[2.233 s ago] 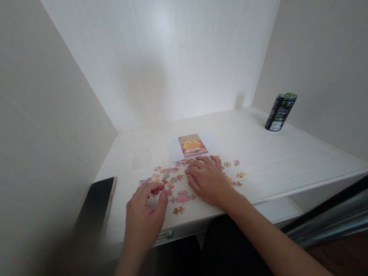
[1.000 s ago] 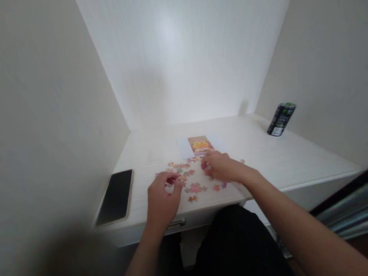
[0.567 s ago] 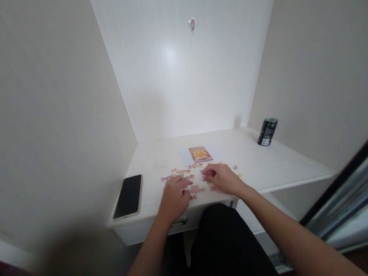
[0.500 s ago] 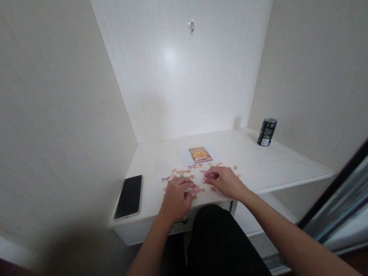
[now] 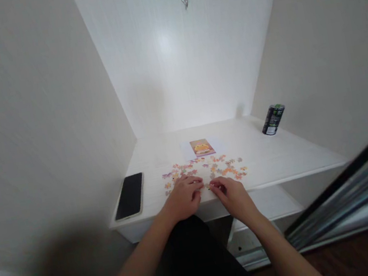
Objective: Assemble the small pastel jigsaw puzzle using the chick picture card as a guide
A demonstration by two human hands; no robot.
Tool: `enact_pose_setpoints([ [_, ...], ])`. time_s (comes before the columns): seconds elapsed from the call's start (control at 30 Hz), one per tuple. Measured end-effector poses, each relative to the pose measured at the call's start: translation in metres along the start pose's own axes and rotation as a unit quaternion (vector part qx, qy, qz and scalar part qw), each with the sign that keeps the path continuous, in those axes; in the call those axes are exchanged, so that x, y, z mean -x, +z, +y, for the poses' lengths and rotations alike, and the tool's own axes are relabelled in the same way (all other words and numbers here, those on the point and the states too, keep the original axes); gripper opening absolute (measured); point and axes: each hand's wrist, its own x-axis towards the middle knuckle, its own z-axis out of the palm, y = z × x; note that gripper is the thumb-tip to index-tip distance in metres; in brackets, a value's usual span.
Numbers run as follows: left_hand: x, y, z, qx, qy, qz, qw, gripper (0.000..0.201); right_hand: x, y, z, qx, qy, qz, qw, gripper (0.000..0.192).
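at lower centre of the frame we had a jigsaw piece [image 5: 207,186] just left of our nearly pinched right hand [image 5: 231,194], slightly farther from our loosely curled left hand [image 5: 184,198], but could not tell its long axis or either grip.

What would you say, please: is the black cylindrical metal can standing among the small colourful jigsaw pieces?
No, the can stands apart, to the right of the jigsaw pieces.
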Motion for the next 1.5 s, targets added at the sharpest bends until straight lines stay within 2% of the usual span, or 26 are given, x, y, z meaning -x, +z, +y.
enact_pose_setpoints([
  [0.43, -0.001, -0.001, 0.0, 0.03, -0.008, -0.002, 1.0, 0.029, 0.0, -0.009, -0.002, -0.039, 0.03, -0.029, 0.998, 0.022],
  [0.6, 0.001, -0.004, 0.003, 0.08, -0.032, 0.044, 0.995, 0.028, 0.005, -0.008, -0.002, -0.106, 0.065, 0.031, 0.992, 0.021],
  [0.7, 0.003, -0.006, 0.005, 0.112, -0.043, 0.068, 0.99, 0.024, 0.008, -0.006, -0.006, -0.226, 0.111, 0.089, 0.964, 0.025],
  [0.8, 0.004, -0.007, 0.008, 0.131, -0.053, 0.083, 0.986, 0.02, 0.011, -0.004, -0.014, -0.378, 0.169, 0.109, 0.904, 0.027],
  [0.9, 0.005, -0.007, 0.009, 0.139, -0.062, 0.09, 0.984, 0.018, 0.012, -0.001, -0.023, -0.457, 0.204, 0.098, 0.86, 0.024],
  [1.13, 0.007, -0.009, 0.006, 0.141, -0.063, 0.115, 0.981, 0.017, 0.015, 0.013, -0.036, -0.546, 0.258, 0.012, 0.797, 0.026],
  [1.23, 0.007, -0.01, 0.006, 0.146, -0.059, 0.124, 0.98, 0.017, 0.014, 0.02, -0.038, -0.547, 0.273, 0.003, 0.791, 0.027],
  [1.5, 0.006, -0.009, 0.004, 0.17, -0.064, 0.112, 0.977, 0.018, 0.009, 0.02, -0.04, -0.52, 0.264, -0.03, 0.812, 0.031],
])
